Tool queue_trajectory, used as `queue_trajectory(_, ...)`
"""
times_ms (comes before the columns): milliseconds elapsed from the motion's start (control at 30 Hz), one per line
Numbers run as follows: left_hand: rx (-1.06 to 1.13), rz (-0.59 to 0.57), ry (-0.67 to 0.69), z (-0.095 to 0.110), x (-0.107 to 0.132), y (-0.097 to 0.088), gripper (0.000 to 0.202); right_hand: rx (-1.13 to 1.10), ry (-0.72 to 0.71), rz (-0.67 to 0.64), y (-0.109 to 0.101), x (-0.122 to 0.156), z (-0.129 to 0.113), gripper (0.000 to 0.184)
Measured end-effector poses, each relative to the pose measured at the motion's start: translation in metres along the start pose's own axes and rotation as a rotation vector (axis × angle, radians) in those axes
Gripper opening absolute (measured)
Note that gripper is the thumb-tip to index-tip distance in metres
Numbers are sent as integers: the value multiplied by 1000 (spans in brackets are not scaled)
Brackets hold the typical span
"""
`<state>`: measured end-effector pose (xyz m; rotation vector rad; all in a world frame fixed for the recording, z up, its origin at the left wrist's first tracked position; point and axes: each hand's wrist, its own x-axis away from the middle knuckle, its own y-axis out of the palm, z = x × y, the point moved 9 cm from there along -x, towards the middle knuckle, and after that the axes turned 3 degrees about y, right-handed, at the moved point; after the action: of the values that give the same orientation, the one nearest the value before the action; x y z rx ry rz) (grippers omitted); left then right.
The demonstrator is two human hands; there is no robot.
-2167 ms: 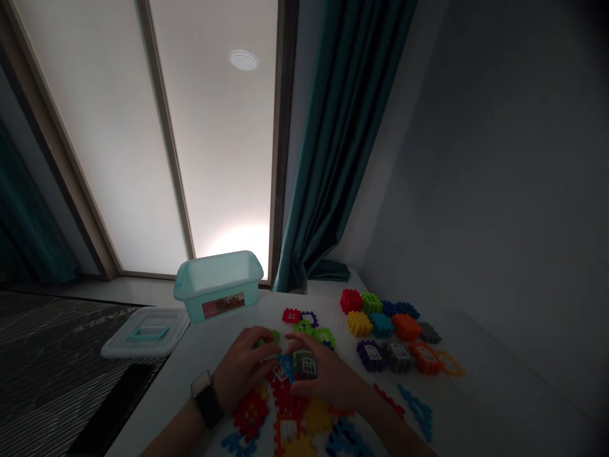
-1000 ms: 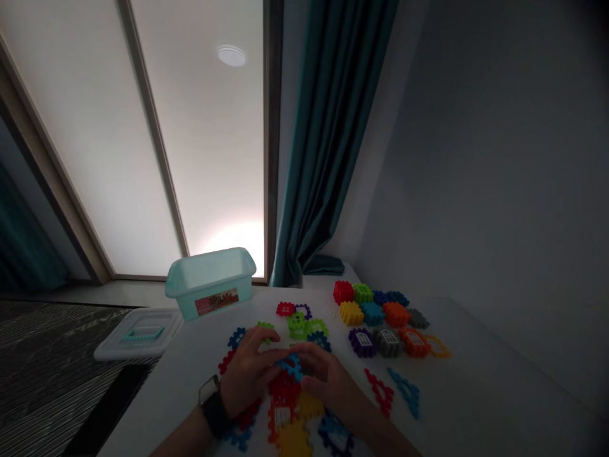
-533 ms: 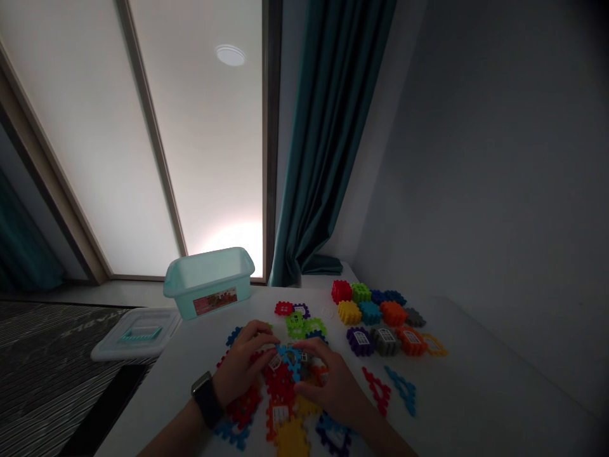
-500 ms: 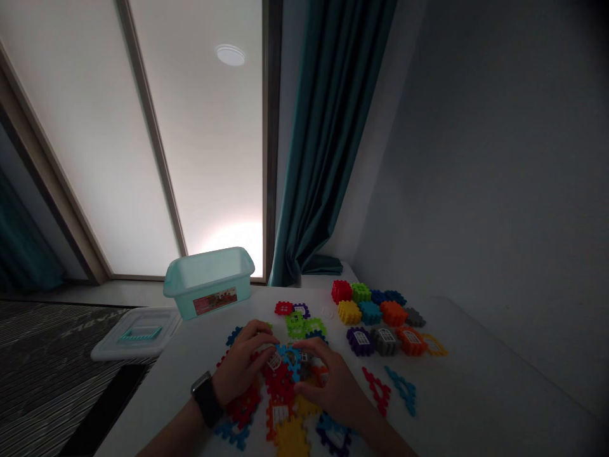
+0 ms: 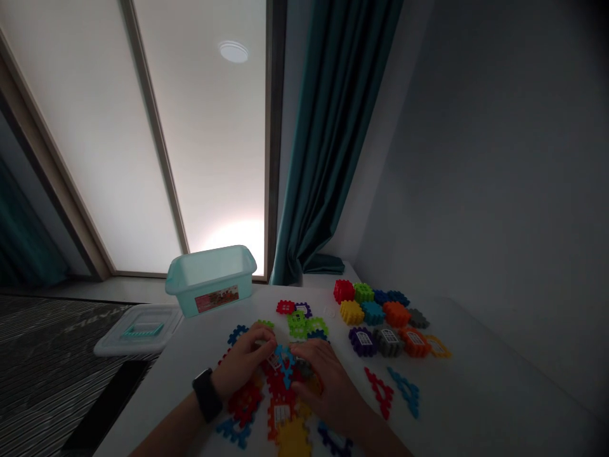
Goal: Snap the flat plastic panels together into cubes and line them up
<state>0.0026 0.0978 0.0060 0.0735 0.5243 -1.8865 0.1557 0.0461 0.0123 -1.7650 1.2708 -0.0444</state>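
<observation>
My left hand (image 5: 242,362), with a black-strapped watch (image 5: 207,395) on the wrist, pinches a blue waffle-block piece (image 5: 285,365) at its fingertips. My right hand (image 5: 328,393) curves over a grey window block (image 5: 304,369), which is mostly hidden by the fingers. Red interlocking pieces (image 5: 245,403) lie under and between my hands. A yellow block (image 5: 292,441) sits near the table's front, with blue and purple pieces beside it. Green pieces (image 5: 297,324) lie just beyond my hands.
Sorted coloured blocks (image 5: 380,311) and window blocks (image 5: 387,341) stand at the right of the white table (image 5: 476,381). A pale teal plastic bin (image 5: 209,282) stands at the back edge. Its lid (image 5: 137,333) lies left, partly over the table edge.
The blue piece now stands more upright between my hands. My right hand has shifted slightly down and to the right, and the view has moved a little.
</observation>
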Motion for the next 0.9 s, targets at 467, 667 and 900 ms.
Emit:
queue_trajectory(467, -118, -60, 64, 13, 3, 6, 27, 125, -39, 71, -1, 0, -2, 20)
queue_trajectory(667, -174, -15, 135, 19, 8, 5, 14, 145, -34, 121, -6, -1, 0, 19)
queue_trajectory(900, -484, -68, 256, 18, 16, 15, 90, 104, 26, 213, -16, -1, 6, 17)
